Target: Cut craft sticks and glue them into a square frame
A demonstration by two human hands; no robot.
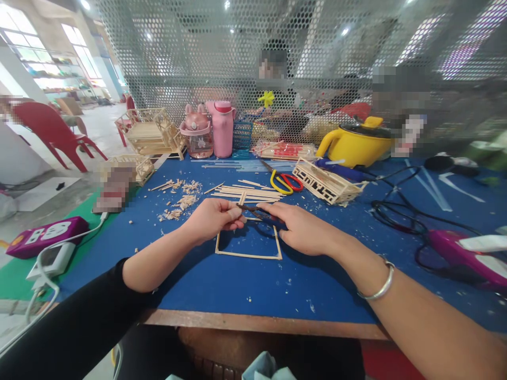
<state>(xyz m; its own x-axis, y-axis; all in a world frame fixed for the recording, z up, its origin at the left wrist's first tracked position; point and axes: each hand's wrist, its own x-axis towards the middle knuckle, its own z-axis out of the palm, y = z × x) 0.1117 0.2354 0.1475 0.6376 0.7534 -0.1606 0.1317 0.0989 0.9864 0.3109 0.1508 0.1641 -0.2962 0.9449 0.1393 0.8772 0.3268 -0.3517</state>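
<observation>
Both my hands meet above the blue tabletop. My left hand (222,215) pinches short, thin wooden sticks (242,198) that point up and away from me. In my right hand (299,226) is a pair of dark scissors (253,211); the blades reach across to the sticks by my left fingertips. Below them, a rectangular stick frame (247,256) lies flat, its far side partly covered by my hands. Just beyond, several loose wooden sticks (245,192) lie side by side. A second pair of scissors (285,182), with red and yellow handles, rests behind them.
Wood scraps (180,203) litter the left. A small stick-built box (328,182) sits right of the sticks. Behind stand a pink bottle (222,129), a yellow pot (354,148) and a perforated metal screen (222,58). Black cables (396,211) and a purple power strip (451,253) lie right.
</observation>
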